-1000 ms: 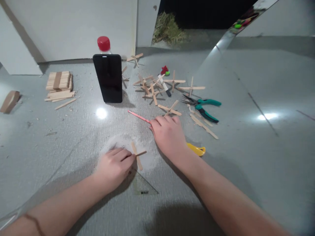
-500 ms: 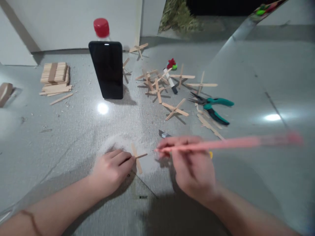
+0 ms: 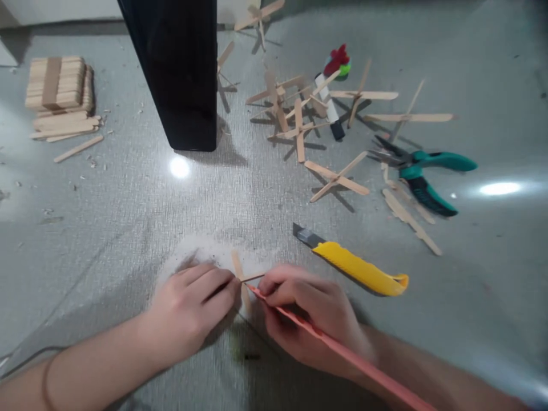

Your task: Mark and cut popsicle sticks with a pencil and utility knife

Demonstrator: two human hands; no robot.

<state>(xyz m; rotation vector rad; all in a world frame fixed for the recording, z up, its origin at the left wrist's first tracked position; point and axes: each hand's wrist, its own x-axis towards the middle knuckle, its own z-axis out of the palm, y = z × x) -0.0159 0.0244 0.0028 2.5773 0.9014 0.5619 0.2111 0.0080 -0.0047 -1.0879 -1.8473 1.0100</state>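
Note:
My left hand [image 3: 194, 308] is closed on one end of a small cross of wooden craft sticks [image 3: 237, 264], held low over a patch of white dust. In my right hand [image 3: 314, 319] is a long pink pencil [image 3: 359, 362], gripped close to its point. The pencil's tip meets the cross near its middle, right by my left fingertips. Right fingertips lie by the far end of one stick; whether they touch it I cannot tell. Just beyond my right hand lies a yellow utility knife [image 3: 359, 267] with its blade out.
A black phone [image 3: 182, 74] stands upright at the back. Bundled craft sticks [image 3: 55, 85] lie far left. Several crossed sticks [image 3: 338, 178], a white marker-like tube [image 3: 329, 105] and a red-green piece [image 3: 338, 61] are scattered behind. Teal-handled pliers [image 3: 417, 168] rest beside split sticks [image 3: 411, 220] at right.
My right hand has come left and down to the cross, bringing the pencil's tip onto it and uncovering the yellow knife. The view has dipped closer; my left hand keeps its hold.

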